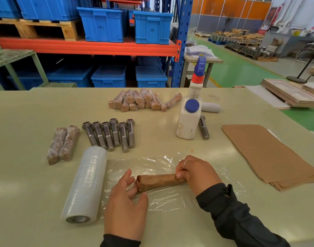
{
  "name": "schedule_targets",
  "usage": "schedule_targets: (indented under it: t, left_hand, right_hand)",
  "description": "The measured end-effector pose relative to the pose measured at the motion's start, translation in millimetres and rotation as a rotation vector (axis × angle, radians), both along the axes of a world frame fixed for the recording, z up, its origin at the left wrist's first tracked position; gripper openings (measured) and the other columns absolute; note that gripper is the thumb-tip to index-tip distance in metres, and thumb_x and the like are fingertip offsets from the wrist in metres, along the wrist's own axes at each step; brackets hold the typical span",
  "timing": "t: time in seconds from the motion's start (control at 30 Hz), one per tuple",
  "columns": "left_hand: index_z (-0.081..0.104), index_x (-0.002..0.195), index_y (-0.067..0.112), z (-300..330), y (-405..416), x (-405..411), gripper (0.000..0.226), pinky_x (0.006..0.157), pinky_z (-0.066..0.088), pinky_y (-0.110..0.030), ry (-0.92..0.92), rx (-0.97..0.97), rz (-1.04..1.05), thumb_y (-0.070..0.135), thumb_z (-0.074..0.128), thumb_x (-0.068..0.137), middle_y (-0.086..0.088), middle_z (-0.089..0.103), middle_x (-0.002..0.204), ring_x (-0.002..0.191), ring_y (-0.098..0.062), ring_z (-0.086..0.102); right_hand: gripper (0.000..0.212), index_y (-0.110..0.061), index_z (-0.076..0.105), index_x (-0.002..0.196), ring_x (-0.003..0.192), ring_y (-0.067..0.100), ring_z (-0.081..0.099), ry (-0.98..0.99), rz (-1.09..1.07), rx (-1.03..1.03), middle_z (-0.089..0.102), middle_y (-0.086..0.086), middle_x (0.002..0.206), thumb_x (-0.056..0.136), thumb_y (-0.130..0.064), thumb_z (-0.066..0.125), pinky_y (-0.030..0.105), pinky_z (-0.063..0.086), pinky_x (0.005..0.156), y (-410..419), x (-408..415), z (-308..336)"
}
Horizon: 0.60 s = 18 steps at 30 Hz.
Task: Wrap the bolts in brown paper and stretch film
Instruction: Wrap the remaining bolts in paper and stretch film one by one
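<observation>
While gripped rightward, paper-wrapped bolt [158, 181] between fingers [130, 180].

— What stands beyond the pale green worktable [45, 107]?

— Straight ahead, a rack with blue uprights [182, 41] and an orange beam [85, 47], carrying blue crates [104, 24] on a wooden pallet [45, 27]; more crates sit below.

— And off to the right?

— A green painted floor [238, 68], a small grey table [202, 59], and orange-and-grey partition panels [229, 13] far back.
</observation>
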State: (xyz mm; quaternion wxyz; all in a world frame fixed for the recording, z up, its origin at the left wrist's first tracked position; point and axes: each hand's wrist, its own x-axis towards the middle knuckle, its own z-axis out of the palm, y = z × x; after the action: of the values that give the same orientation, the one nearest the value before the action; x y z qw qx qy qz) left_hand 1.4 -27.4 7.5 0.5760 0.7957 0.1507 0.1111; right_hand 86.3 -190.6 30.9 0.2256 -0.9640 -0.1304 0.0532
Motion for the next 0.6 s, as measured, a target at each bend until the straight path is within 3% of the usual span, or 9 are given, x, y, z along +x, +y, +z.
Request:
schedule_targets:
  t: [0.1, 0.2, 0.27, 0.33, 0.37, 0.43, 0.6]
  left_hand:
    - [0.053, 0.129, 0.026, 5, -7, -2, 0.058, 0.07, 0.036, -0.009, -0.029, 0.376, -0.098, 0.012, 0.07, 0.076, 0.008, 0.055, 0.112, 0.092, -0.002, 0.06]
    - [0.072, 0.098, 0.002, 9, -23, -1, 0.042, 0.044, 0.047, -0.02, -0.034, 0.809, -0.173, 0.005, 0.079, 0.058, -0.017, 0.068, 0.09, 0.066, -0.021, 0.07]
    - [0.073, 0.092, -0.003, 12, -36, -1, 0.034, 0.05, 0.056, -0.033, 0.055, 1.07, -0.184, 0.011, 0.067, 0.061, -0.032, 0.066, 0.081, 0.061, -0.036, 0.068]
    - [0.073, 0.099, 0.006, 13, -47, 1, 0.049, 0.057, 0.056, -0.05, 0.162, 1.104, -0.252, 0.029, 0.082, 0.056, -0.044, 0.06, 0.082, 0.063, -0.05, 0.064]
    - [0.074, 0.099, 0.013, 11, -52, 2, 0.068, 0.058, 0.054, -0.056, 0.209, 1.078, -0.289, 0.041, 0.091, 0.039, -0.048, 0.057, 0.083, 0.063, -0.055, 0.061]
    - [0.074, 0.096, 0.016, 10, -59, 4, 0.089, 0.059, 0.051, -0.06, 0.228, 1.062, -0.293, 0.057, 0.088, 0.018, -0.052, 0.054, 0.084, 0.064, -0.06, 0.059]
    - [0.071, 0.098, 0.021, 8, -64, 6, 0.097, 0.059, 0.05, -0.062, 0.211, 1.1, -0.277, 0.068, 0.08, 0.014, -0.052, 0.053, 0.086, 0.064, -0.062, 0.057]
  right_hand:
    - [0.016, -0.009, 0.069, 0.097, 0.085, 0.011, 0.042, 0.006, -0.015, 0.019, 0.043, -0.005, 0.084, 0.086, -0.012, 0.058, 0.016, 0.029, 0.065, 0, -2, -1]
    - [0.013, -0.007, 0.069, 0.093, 0.085, 0.012, 0.044, 0.009, -0.042, 0.064, 0.042, -0.01, 0.075, 0.084, -0.01, 0.06, 0.018, 0.028, 0.069, 0, -3, -1]
    - [0.012, -0.007, 0.07, 0.09, 0.084, 0.012, 0.045, 0.01, -0.051, 0.088, 0.042, -0.009, 0.075, 0.083, -0.009, 0.061, 0.019, 0.031, 0.071, 0, -4, -1]
    - [0.01, -0.008, 0.071, 0.088, 0.082, 0.011, 0.046, -0.015, -0.061, 0.119, 0.045, -0.008, 0.077, 0.082, -0.009, 0.062, 0.02, 0.035, 0.075, 0, -6, -1]
    - [0.01, -0.008, 0.071, 0.088, 0.082, 0.011, 0.047, -0.027, -0.07, 0.126, 0.046, -0.006, 0.079, 0.083, -0.009, 0.062, 0.02, 0.036, 0.076, 0, -7, -2]
    - [0.012, -0.009, 0.071, 0.091, 0.083, 0.011, 0.048, -0.038, -0.096, 0.141, 0.048, -0.005, 0.083, 0.084, -0.011, 0.061, 0.018, 0.035, 0.076, 0, -10, -3]
    - [0.025, -0.02, 0.06, 0.11, 0.099, 0.013, 0.056, -0.143, -0.211, 0.119, 0.059, -0.003, 0.103, 0.088, -0.01, 0.051, 0.018, 0.04, 0.081, 4, -21, -10]
